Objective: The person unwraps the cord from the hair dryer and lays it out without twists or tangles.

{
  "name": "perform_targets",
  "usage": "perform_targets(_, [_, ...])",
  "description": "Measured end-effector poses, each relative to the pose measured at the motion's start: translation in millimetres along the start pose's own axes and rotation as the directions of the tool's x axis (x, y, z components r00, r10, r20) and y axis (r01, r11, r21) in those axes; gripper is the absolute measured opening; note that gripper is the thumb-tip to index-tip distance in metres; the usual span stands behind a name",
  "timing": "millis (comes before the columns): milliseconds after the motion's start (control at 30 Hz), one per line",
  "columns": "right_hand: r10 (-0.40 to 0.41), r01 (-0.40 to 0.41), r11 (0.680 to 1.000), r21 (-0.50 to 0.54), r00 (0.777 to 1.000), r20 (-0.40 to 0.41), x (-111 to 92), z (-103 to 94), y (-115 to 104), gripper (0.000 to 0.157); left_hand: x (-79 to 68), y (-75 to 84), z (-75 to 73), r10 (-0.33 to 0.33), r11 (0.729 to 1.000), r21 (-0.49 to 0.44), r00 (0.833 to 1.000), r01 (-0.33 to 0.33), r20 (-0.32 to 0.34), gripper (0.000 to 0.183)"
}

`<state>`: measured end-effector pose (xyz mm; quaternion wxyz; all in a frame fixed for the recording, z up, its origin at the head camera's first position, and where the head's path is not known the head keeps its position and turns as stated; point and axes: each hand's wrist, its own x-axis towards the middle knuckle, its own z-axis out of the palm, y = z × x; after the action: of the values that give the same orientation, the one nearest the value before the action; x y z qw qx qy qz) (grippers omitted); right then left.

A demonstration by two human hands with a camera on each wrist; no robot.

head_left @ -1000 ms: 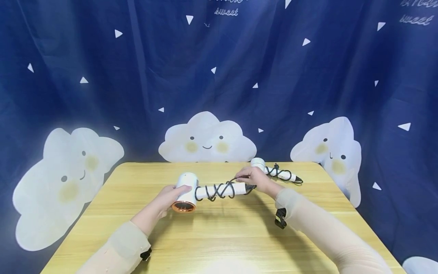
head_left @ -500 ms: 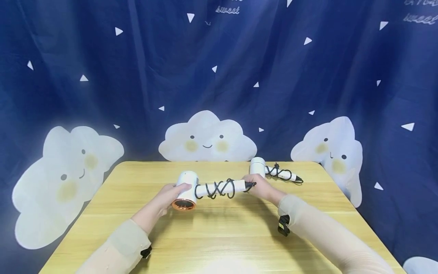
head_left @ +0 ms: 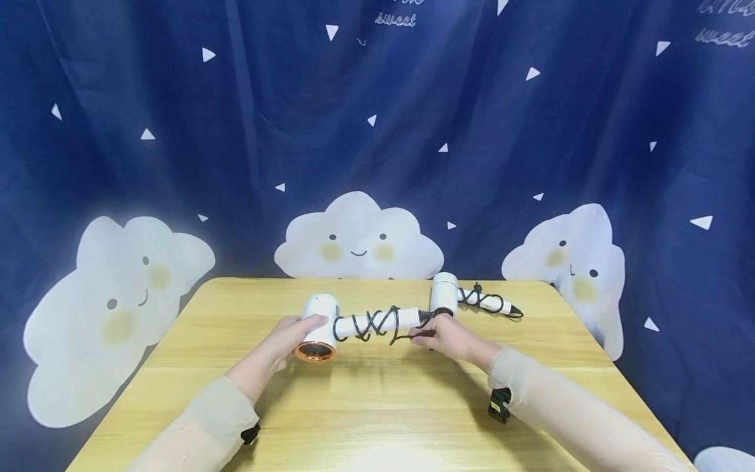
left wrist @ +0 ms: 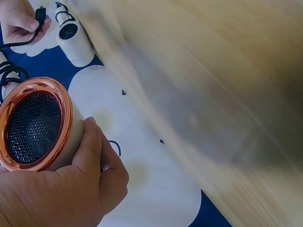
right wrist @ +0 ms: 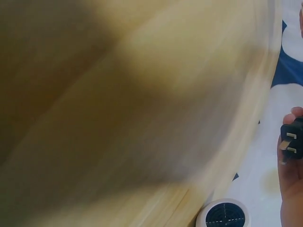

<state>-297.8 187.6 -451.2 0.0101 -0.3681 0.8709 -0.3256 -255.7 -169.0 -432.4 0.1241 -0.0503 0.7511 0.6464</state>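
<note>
In the head view my left hand [head_left: 289,337] grips the barrel of a white hair dryer [head_left: 322,311], which is held over the table. Its copper-ringed mesh end [left wrist: 34,126] shows large in the left wrist view. The handle points right, with a black cord [head_left: 396,321] wound round it in crossing loops. My right hand [head_left: 453,337] is near the handle's tip and pinches the cord's plug end. That black plug [right wrist: 293,139], with its metal prongs bared, appears at the right edge of the right wrist view.
A second white hair dryer [head_left: 444,290], cord wrapped round its handle, lies on the wooden table [head_left: 377,406] just behind my right hand. A dark blue curtain [head_left: 354,131] with cloud prints hangs along the table's back edge.
My right hand has gone from above the handle's tip, round behind it, to below and in front of it, taking the cord's end along. The left hand keeps its grip, nearly still.
</note>
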Motion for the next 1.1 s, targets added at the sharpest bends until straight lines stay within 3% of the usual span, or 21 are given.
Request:
perform_targets(100, [-0.056, 0.057, 0.998, -0.041, 0.998, 0.031, -3, 1.8, -3, 0.015, 0.4, -1.4, -1.8, -0.003, 1.000, 0.002, 1.000, 0.003, -0.006, 0.060])
perform_targets(567, [-0.070, 0.079, 0.995, -0.057, 0.986, 0.148, -15, 2.9, -25, 0.013, -1.6, -0.5, -4.6, -0.022, 1.000, 0.013, 1.000, 0.022, -0.015, 0.064])
perform_targets(767, [-0.014, 0.026, 0.999, -0.041, 0.965, 0.264, -15, 0.3, -46, 0.017, -1.4, -1.9, -5.8, -0.036, 0.999, 0.014, 0.999, 0.037, -0.021, 0.067])
perform_targets(1100, [-0.087, 0.114, 0.991, -0.070, 0.947, 0.310, -8, -12.3, -82, 0.012, -1.2, -2.6, -7.7, -0.044, 0.999, 0.015, 0.999, 0.045, -0.031, 0.068])
